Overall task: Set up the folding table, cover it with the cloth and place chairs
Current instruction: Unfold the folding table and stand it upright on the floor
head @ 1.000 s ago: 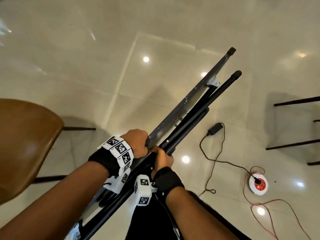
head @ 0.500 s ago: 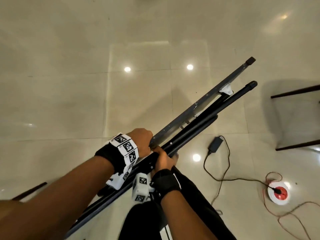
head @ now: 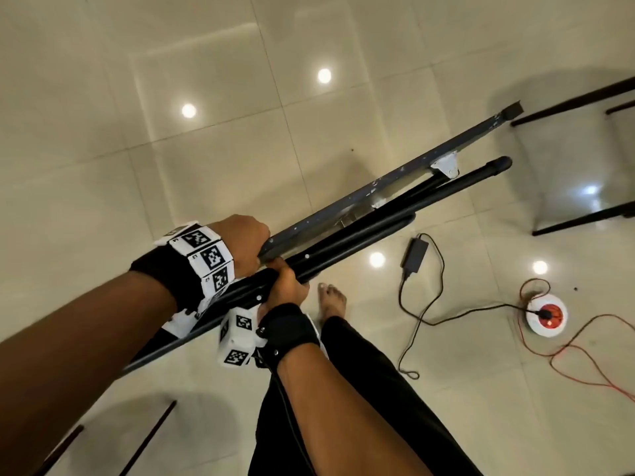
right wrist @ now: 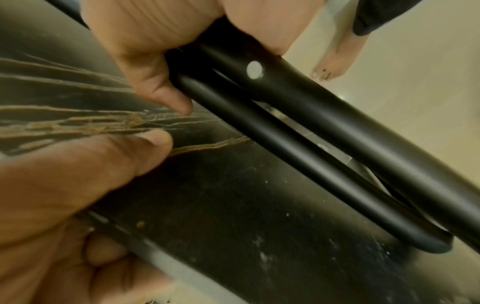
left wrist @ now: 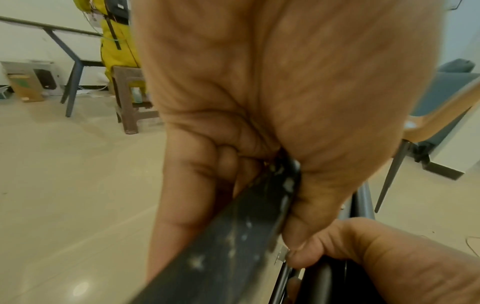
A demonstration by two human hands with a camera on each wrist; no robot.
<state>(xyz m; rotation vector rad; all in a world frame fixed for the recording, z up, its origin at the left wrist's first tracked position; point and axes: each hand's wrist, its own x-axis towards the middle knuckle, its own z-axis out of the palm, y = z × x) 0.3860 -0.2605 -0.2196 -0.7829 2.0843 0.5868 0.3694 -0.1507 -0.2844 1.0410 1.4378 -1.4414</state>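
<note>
The folded table (head: 378,187) hangs edge-on above the tiled floor, its far end pointing up and right. My left hand (head: 247,242) grips the near edge of its dark, paint-flecked top (left wrist: 233,236), fingers curled round the rim. Just below, my right hand (head: 285,286) holds the black leg tubes (head: 412,207), which lie folded against the underside. In the right wrist view the right hand (right wrist: 145,41) wraps the tubes (right wrist: 337,127) while the left hand (right wrist: 64,185) clasps the marbled top (right wrist: 233,195). No cloth is in view.
Black chair legs (head: 567,101) stand close to the table's far end at the right, and more legs (head: 147,438) at the lower left. A power adapter (head: 415,255), a red-and-white extension reel (head: 546,316) and a red cable (head: 584,359) lie on the floor. My bare foot (head: 331,297) is beneath the table.
The table's far end has swung right, toward the chair legs there. The brown chair seat on the left has left the view. Both hands keep their grip.
</note>
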